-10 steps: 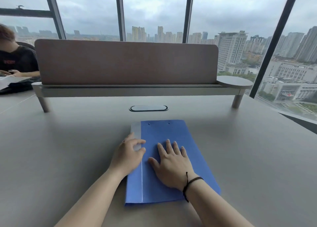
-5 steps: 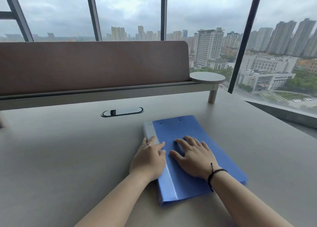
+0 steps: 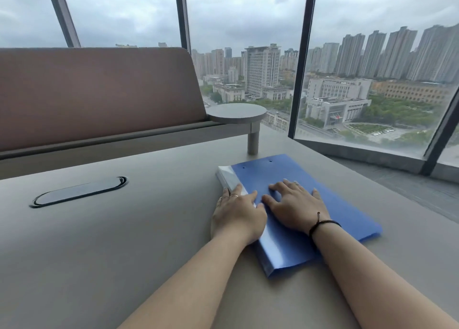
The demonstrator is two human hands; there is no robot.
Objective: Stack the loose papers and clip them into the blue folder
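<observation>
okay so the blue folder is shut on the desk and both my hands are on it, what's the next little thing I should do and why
Probably lift both hands away. The blue folder lies closed and flat on the desk, no loose papers are in sight, the right hand rests on the cover and the left hand on the spine edge, so the filing looks finished.

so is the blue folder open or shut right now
Shut. The blue folder lies flat on the desk with its cover down, and both the left hand and right hand rest on it.
</observation>
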